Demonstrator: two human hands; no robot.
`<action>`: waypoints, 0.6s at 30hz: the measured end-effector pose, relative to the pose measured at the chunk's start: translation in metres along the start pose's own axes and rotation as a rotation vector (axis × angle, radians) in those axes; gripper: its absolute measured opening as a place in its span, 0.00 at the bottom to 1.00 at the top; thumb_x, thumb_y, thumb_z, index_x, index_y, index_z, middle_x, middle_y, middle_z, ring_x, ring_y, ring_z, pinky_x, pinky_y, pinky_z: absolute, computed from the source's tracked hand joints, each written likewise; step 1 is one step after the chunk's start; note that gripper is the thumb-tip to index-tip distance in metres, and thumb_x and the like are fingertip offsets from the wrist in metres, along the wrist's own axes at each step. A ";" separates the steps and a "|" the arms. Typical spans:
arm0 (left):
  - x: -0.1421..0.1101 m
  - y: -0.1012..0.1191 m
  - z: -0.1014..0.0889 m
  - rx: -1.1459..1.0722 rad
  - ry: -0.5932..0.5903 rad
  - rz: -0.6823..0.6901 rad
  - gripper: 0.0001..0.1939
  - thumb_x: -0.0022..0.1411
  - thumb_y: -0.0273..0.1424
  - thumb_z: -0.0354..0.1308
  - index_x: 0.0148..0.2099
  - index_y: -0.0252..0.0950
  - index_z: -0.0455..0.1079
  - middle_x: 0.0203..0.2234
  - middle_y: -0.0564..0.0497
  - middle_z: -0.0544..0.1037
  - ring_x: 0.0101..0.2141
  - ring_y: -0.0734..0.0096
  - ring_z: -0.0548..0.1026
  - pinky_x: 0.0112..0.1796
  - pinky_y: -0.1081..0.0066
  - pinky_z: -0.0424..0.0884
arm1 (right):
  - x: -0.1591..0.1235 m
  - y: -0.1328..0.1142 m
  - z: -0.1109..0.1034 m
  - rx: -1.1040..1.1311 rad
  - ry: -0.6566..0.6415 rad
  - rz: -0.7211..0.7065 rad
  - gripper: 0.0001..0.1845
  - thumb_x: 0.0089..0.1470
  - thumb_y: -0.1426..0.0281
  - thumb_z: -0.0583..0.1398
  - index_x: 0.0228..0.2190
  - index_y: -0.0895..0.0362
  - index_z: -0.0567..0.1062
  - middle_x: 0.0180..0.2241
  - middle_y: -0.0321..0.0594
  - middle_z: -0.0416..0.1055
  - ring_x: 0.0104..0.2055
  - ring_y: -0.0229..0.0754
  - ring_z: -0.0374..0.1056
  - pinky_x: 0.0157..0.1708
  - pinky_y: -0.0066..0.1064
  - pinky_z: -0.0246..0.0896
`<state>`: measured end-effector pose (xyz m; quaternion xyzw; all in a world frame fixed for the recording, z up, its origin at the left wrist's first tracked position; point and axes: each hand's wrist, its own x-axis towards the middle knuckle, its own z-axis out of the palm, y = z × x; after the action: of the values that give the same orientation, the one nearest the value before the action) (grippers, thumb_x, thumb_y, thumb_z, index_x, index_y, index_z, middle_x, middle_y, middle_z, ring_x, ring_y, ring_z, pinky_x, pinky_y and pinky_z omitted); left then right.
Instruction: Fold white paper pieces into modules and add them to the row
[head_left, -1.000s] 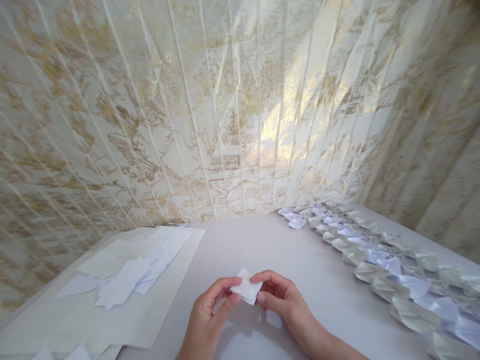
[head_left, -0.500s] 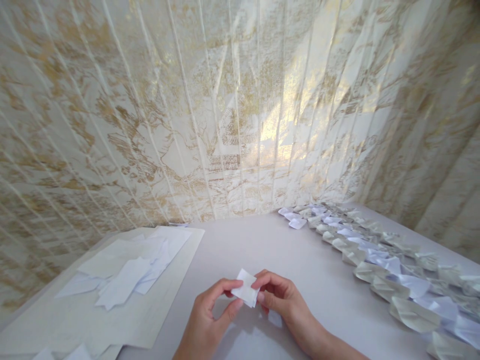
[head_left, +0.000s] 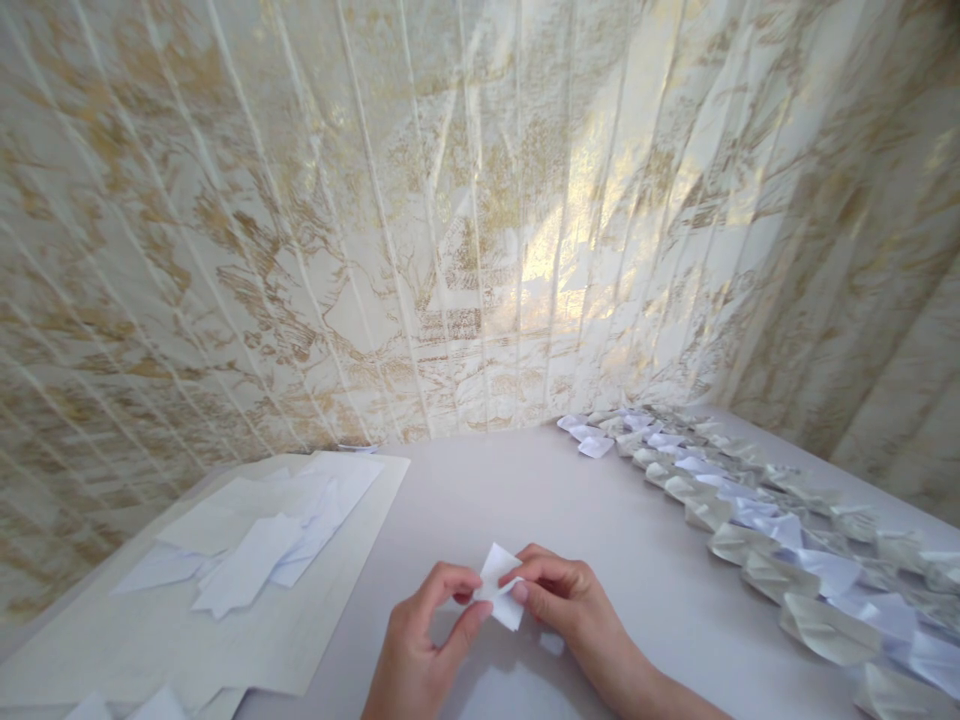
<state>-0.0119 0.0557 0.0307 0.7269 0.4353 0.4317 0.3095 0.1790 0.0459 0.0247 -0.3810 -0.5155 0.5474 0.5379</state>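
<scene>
Low in the centre of the head view, a small folded piece of white paper (head_left: 496, 572) is held up over the table between my two hands. The thumb and index finger of my left hand (head_left: 429, 625) pinch its left edge. My right hand (head_left: 574, 600) is closed on its right side, and a flap stands up at that thumb and index finger. Layers of folded paper show along the lower edge. My other right fingers are partly hidden behind it.
Loose white sheets (head_left: 247, 565) lie on a large cream sheet (head_left: 315, 640) at the left. Rows of folded paper pieces (head_left: 780, 580) run along the right side of the pale table (head_left: 465, 490). A patterned curtain (head_left: 420, 250) hangs behind.
The folded paper has turned to a more upright slant between my fingers. A flap on its right side has lifted at my right fingertips. The paper pieces on the table stay put.
</scene>
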 end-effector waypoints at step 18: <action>-0.002 0.010 0.005 -0.166 -0.059 -0.116 0.16 0.63 0.44 0.54 0.30 0.39 0.62 0.23 0.57 0.68 0.27 0.71 0.69 0.32 0.76 0.64 | 0.000 0.002 0.002 -0.125 0.057 0.044 0.25 0.46 0.49 0.66 0.21 0.56 0.65 0.17 0.29 0.61 0.21 0.33 0.53 0.23 0.26 0.45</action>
<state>-0.0049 0.0495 0.0359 0.6849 0.4300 0.4260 0.4057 0.1766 0.0462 0.0227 -0.4406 -0.5247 0.5146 0.5155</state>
